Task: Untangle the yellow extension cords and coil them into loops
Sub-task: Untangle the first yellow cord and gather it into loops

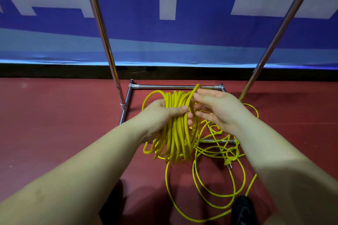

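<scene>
Here the left hand (161,115) grips round, rubbery yellow cord loops (178,133)

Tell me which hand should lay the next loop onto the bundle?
The right hand, probably. It already pinches a strand at the bundle's top, while the left hand grips the coiled bundle and is occupied.

I see a dark red floor (54,133) meeting a black baseboard (54,71). A blue banner (201,29) with white shapes covers the wall. A chrome tube rack (109,51) stands on the floor.
</scene>
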The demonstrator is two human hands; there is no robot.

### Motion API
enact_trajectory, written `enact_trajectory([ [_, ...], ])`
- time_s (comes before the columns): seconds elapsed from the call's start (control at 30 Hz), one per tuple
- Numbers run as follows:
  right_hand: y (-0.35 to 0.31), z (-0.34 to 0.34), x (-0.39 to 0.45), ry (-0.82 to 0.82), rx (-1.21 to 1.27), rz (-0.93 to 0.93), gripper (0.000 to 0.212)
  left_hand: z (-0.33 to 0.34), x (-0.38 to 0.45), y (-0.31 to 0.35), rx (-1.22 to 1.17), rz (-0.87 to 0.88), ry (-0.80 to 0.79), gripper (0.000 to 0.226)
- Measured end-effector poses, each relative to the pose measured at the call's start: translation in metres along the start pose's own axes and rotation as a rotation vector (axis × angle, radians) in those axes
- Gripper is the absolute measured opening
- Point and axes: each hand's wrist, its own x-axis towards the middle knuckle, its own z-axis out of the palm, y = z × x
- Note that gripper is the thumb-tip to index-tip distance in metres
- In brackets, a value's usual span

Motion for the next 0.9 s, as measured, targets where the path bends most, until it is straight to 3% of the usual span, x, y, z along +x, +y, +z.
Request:
enact_trajectory([
  [0.17,0.016,0.000,-0.008,-0.249,-0.749,-0.045,0.021,-0.007,0.005,0.006,-0.105,0.036,0.117,0.016],
  [0.3,0.026,-0.003,-0.008,-0.286,-0.951,-0.212,0.018,-0.016,0.007,0.015,-0.184,0.079,0.196,0.019],
  [0.4,0.027,-0.006,-0.011,-0.319,-0.866,-0.187,0.016,-0.029,0.007,0.022,-0.241,0.118,0.221,0.021],
  [0.6,0.041,0.012,-0.010,-0.233,-0.618,-0.296,0.016,-0.030,0.003,0.022,-0.228,0.109,0.175,0.023],
  [0.73,0.043,0.016,-0.009,-0.123,-0.616,-0.411,0.016,-0.024,0.005,0.017,-0.245,0.085,0.195,0.022],
  [0.9,0.047,0.018,-0.007,-0.125,-0.661,-0.429,0.020,-0.023,0.006,0.015,-0.255,0.098,0.207,0.020],
])
